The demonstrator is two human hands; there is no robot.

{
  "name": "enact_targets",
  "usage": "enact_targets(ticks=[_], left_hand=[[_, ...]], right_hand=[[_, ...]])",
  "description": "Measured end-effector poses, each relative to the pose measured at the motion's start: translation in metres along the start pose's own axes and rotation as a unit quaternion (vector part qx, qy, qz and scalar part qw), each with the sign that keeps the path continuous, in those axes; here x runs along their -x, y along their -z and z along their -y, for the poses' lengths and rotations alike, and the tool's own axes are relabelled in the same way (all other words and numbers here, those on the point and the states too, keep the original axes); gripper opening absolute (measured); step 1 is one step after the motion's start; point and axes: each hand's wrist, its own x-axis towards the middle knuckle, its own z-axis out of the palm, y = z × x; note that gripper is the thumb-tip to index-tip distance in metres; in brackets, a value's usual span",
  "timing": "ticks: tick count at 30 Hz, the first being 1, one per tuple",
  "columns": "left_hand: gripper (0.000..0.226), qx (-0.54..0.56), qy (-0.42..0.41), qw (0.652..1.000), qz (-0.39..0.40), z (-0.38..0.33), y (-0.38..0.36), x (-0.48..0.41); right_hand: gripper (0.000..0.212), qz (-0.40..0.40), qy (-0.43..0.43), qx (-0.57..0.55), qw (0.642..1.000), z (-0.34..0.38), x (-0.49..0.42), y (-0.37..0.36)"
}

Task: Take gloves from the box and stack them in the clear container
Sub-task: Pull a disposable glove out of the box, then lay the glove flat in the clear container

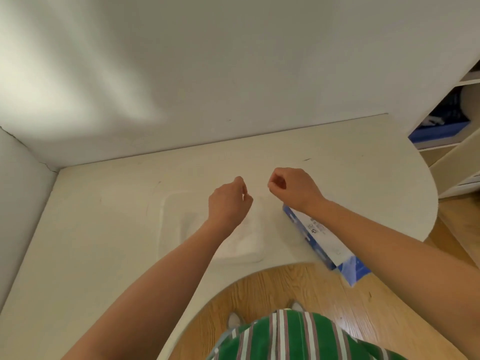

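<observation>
A clear container lies on the white table, hard to make out against it. A pale stack of gloves seems to rest in its near right corner. The blue and white glove box lies to the right at the table's edge, partly under my right forearm. My left hand hovers over the container's far right part with finger and thumb pinched. My right hand is level with it, fingers curled in a pinch. A faint transparent glove hangs between the two hands.
White walls close the table at the back and left. A shelf unit with a blue tray stands at the right. The table's front edge curves around my body above a wooden floor.
</observation>
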Motion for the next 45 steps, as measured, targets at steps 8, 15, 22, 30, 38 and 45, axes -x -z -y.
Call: enact_targets(ticks=[8,15,22,30,38,45], left_hand=[[0.015,0.097,-0.093,0.984,0.119,-0.082,-0.048,-0.010],[0.041,0.073,-0.086,0.977,0.182,-0.095,-0.078,-0.020],[0.094,0.322,-0.003,0.938,0.131,-0.095,-0.062,-0.032],[0.027,0.453,-0.016,0.869,0.199,-0.075,-0.004,-0.034],[0.019,0.430,0.029,0.896,0.105,0.002,0.031,-0.006],[0.026,0.400,0.170,0.899,0.051,0.067,0.032,0.024]], right_hand=[[0.077,0.088,-0.283,0.213,0.931,-0.108,0.043,0.024],[0.013,0.003,-0.238,-0.027,0.971,-0.141,0.050,0.032],[0.019,0.106,-0.132,-0.383,0.908,-0.114,0.042,0.068],[0.020,0.165,-0.116,-0.409,0.890,-0.074,0.019,0.076],[0.013,0.271,-0.110,-0.357,0.887,-0.033,-0.009,0.040],[0.019,0.295,-0.059,-0.217,0.929,0.032,-0.024,-0.010]])
